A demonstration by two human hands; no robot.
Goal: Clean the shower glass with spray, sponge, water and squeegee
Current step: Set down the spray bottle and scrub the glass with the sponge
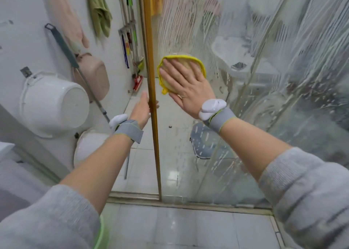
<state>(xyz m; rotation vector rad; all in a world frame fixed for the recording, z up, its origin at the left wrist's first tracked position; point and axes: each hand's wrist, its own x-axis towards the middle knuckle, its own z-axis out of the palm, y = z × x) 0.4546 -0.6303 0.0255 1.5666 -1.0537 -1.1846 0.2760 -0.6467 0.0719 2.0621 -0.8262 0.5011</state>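
Fingers point(171, 67) of the right hand point(186, 87) lie straight and spread, pressing a round yellow-edged sponge point(201, 64) flat against the shower glass point(255, 97); the palm hides most of the sponge, so only its yellow rim and a pale strip show. On the left hand point(140, 108), the fingers curl round the far side of the gold door frame point(151, 60) and grip it, mostly hidden behind the metal. Foam streaks and droplets cover the glass, blurring what stands behind it: a white sink-like shape and a blue perforated mat point(203, 145) can barely be made out. Left of the frame, a white basin point(54, 105) and a pink basin point(94, 77) hang on the wall, a grey-handled mop point(64, 45) leans across them, and a green towel point(99, 12) is cut off at the top edge.
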